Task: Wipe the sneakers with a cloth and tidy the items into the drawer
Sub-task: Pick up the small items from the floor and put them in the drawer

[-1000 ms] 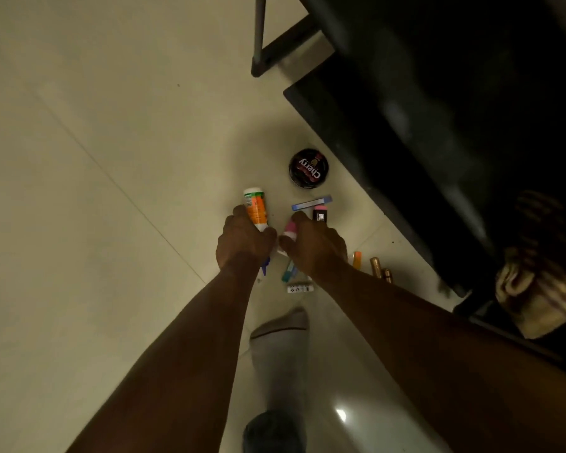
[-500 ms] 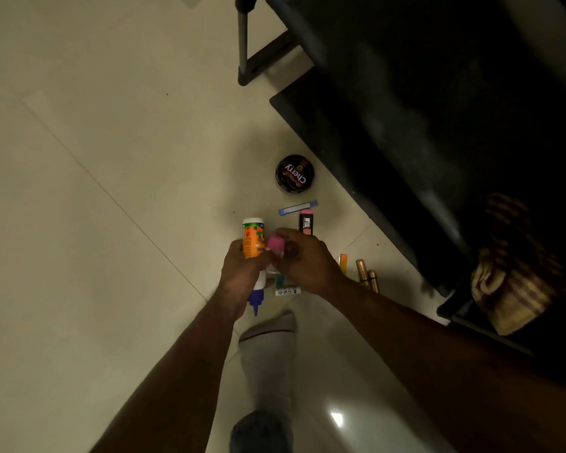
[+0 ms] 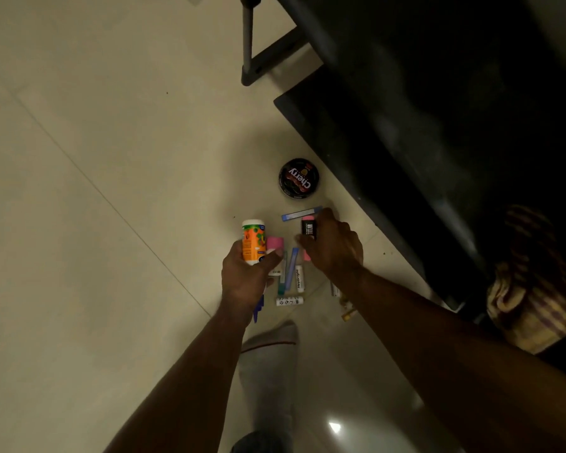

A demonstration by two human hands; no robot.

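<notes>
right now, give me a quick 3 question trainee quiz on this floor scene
1. True or false: the left hand holds the orange bottle.
2. Which item is the right hand reaching onto?
A. the round black tin
B. the black tube with a pink cap
C. the striped cloth
3. Fill in: the big word on the tin's lid reads ____.

Key: 1 true; 2 B; 3 Cherry
</notes>
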